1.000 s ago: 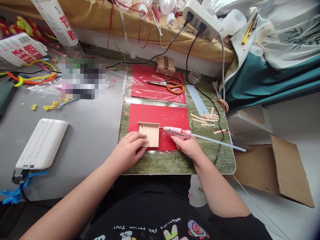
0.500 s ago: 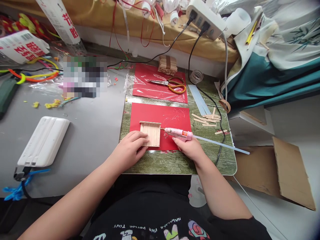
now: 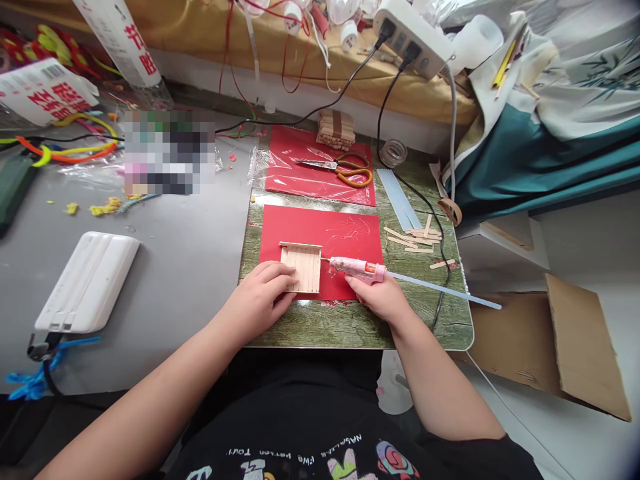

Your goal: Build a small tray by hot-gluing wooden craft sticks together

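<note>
A small panel of craft sticks [image 3: 307, 267] lies on a red sheet [image 3: 295, 221], with a crosswise stick along its far edge. My left hand [image 3: 265, 290] holds the panel at its left side, fingertips resting on top and thumb by the near edge. In my right hand [image 3: 380, 293] is a pink hot glue gun [image 3: 356, 268], gripped by its handle. Its nozzle points left, at the upper part of the panel's right edge; whether it touches cannot be made out. A long translucent glue stick [image 3: 445, 288] sticks out of the gun's back.
Behind lie scissors [image 3: 345, 168] on a wrapped red pack [image 3: 285, 177] and a bundle of craft sticks [image 3: 335, 130]. Spare glue sticks [image 3: 400, 200] and loose stick pieces [image 3: 413, 239] are to the right, near a black cable [image 3: 425, 200]. A white power bank [image 3: 89, 283] sits left.
Almost nothing differs. Both hands, the panel and the glue gun stay in about the same place; the gun has at most shifted very slightly.
</note>
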The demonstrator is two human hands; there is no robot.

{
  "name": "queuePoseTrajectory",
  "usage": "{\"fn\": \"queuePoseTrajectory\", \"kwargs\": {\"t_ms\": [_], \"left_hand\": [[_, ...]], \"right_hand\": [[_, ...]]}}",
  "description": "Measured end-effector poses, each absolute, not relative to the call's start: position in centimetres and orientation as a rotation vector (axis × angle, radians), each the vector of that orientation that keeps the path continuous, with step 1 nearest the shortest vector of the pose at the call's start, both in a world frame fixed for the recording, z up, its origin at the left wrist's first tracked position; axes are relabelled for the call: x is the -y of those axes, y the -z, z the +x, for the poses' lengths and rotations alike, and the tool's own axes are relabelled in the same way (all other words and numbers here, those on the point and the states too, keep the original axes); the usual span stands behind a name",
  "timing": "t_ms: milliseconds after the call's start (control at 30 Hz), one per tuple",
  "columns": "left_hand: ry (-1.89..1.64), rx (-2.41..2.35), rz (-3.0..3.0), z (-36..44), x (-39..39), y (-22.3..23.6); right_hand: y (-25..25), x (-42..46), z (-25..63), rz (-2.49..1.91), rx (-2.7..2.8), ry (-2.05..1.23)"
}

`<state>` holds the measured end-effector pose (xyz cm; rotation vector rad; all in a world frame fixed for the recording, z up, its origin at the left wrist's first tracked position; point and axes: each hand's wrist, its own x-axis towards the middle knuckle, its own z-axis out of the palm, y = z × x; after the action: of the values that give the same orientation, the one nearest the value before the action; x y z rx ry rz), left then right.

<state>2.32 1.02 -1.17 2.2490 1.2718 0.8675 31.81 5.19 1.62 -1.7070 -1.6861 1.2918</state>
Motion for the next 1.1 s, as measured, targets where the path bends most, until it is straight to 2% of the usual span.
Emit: {"fn": "queuePoseTrajectory", "kwargs": {"t_ms": [1100], "left_hand": [[-0.857,-1.272,2.240,2.23,-1.01,1.29]], "right_hand": [[-1.45,-4.75,32.47,-1.784,1.698,-1.311]]}}
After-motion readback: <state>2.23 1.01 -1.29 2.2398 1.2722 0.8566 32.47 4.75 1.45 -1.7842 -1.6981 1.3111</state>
